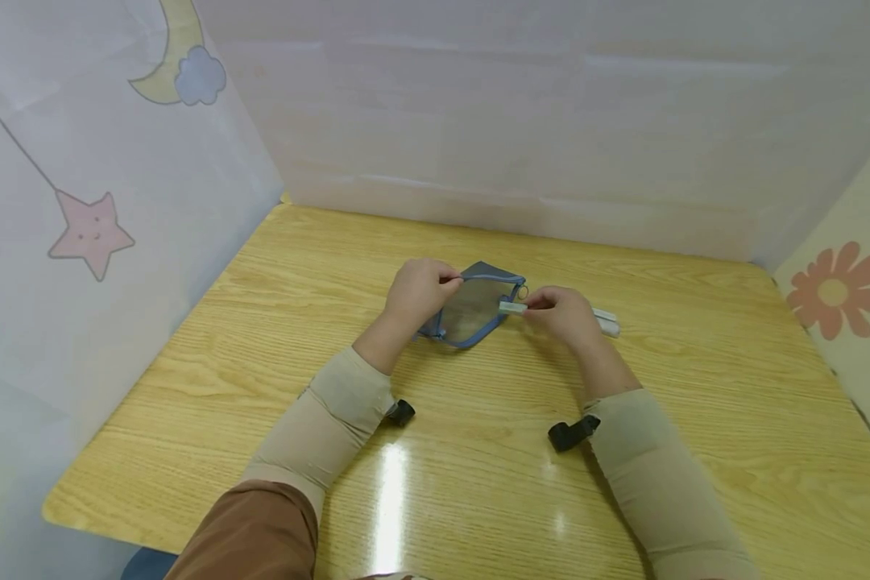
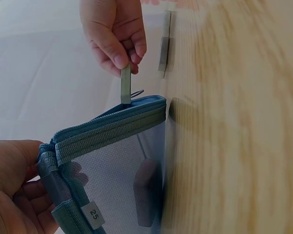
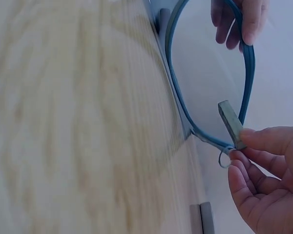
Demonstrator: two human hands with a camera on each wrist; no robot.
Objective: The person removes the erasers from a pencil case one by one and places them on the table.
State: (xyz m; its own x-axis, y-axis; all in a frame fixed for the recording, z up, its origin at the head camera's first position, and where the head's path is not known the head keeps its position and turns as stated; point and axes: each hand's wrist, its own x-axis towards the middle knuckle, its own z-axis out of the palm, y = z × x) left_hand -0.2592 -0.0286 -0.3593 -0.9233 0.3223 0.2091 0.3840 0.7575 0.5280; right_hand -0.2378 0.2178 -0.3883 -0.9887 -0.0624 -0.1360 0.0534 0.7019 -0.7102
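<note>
A mesh zipper pouch (image 1: 487, 331) with blue edging stands on the table, its mouth spread wide. My left hand (image 1: 416, 292) pinches the pouch's zippered rim between thumb and fingers. Between the thumb and fingertips of my right hand (image 1: 564, 316) is a small pale green bar-shaped block (image 3: 231, 124), held at the pouch's right-hand edge. Part of the block overlaps the opening in the head view. Through the mesh in the left wrist view, a dark rounded block (image 2: 147, 192) shows inside the pouch. A tag reading 25 (image 2: 92, 215) is on the pouch's side.
White bar-shaped pieces (image 1: 606, 322) lie on the wooden table (image 1: 261, 379) just beyond my right hand, partly hidden by it. A small ring (image 1: 524, 292) hangs at the pouch's corner. Printed cloth walls (image 1: 515, 129) rise behind the table and at both sides.
</note>
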